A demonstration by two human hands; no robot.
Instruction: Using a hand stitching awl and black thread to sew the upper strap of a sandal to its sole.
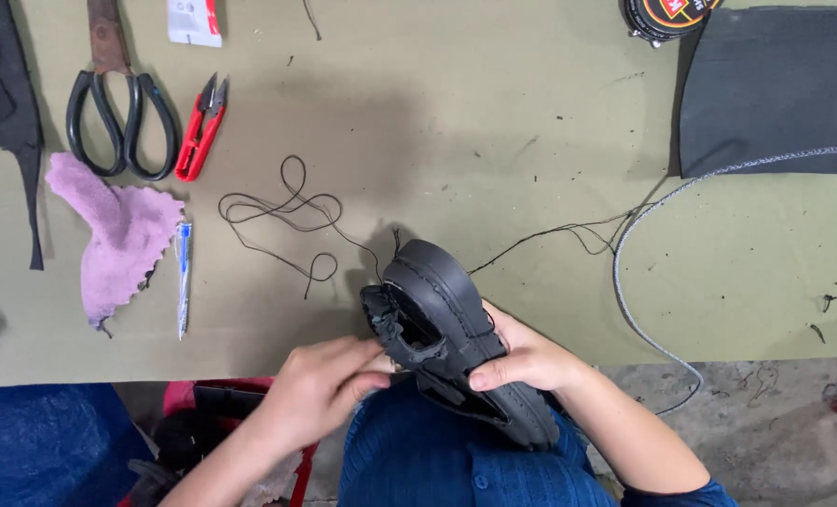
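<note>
Right hand (522, 361) clamps the black shoe (456, 333) across its sole, low centre over the lap. Left hand (320, 385), at the shoe's eight o'clock, pinches its torn upper. Black thread (282, 211) trails toward eleven o'clock on the surface (494, 131).

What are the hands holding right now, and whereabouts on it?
A black shoe: the right hand clasps its sole edge, and the left hand pinches the upper's edge.

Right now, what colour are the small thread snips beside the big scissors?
Red snips, seen in the head view, right of the black-handled scissors.
</note>
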